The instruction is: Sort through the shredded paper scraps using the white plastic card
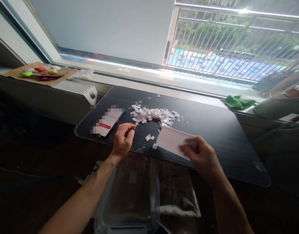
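A pale, flat sheet of paper (172, 139) is gripped at its right end by my right hand (201, 154), thumb on top. The sheet's left end reaches toward a heap of small torn paper pieces (154, 114) on the dark table (212, 130). My left hand (123, 139) hovers at the table's near edge, between the phone and the loose scraps. Its fingers curl, with thumb and index tips close together; whatever they pinch is too small to make out. A few paper scraps (148, 137) lie between my hands.
A phone (107, 123) lies on the table's left side, its screen partly blurred. Below the near edge stands a clear plastic bin (129, 195) beside a pale cloth-like bag (178, 209). A green cloth (238, 102) rests on the sill; a radiator (74, 90) is at left.
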### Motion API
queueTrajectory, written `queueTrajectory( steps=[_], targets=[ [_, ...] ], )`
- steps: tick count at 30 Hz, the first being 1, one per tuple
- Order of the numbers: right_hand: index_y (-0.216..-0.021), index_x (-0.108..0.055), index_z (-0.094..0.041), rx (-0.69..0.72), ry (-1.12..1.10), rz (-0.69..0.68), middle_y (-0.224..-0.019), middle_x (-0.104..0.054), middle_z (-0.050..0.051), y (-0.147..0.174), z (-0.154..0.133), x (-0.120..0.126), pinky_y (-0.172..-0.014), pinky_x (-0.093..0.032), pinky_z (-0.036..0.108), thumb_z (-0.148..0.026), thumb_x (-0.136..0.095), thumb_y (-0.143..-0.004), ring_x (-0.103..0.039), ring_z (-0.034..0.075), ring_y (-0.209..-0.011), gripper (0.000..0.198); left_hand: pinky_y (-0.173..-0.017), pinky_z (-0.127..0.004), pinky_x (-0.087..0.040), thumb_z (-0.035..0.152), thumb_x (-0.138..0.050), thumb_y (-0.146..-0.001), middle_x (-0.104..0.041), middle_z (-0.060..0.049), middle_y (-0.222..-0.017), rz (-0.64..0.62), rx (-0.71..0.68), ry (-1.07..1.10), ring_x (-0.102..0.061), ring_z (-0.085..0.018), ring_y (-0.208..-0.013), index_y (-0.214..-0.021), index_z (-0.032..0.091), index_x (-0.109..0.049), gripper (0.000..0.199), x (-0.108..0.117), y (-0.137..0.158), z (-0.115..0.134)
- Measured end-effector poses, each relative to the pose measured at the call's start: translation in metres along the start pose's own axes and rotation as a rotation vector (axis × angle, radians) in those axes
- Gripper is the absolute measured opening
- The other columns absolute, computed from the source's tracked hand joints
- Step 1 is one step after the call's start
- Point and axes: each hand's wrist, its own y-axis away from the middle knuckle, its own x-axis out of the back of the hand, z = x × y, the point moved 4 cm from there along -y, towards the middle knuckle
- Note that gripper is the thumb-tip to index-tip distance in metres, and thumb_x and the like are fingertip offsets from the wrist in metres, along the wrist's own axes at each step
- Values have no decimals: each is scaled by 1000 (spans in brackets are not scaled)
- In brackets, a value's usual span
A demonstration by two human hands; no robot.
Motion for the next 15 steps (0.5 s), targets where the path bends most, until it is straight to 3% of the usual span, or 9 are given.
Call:
queueTrajectory(
  steps=[11,15],
  targets=[
    [-85,-60,-22,-76,10,21,-71,-64,1,-1,8,14,-58,-49,31,-41,-66,-77,-59,18,-62,21,-97,-39,-50,24,-52,-85,-71,-4,-94,-15,-7,-12,-63,-22,-102,-89,21,-68,17,-1,0,0],
    [-93,-60,-22,-27,-80,7,-77,-67,2,-12,-5,1,-63,-51,33,-38,-65,-79,-62,19,-66,21,-98,-40,-50,24,-52,-85,-72,-5,-96,-22,-40,-24,-62,-22,-102,-90,20,-69,18,-2,0,0]
  ],
)
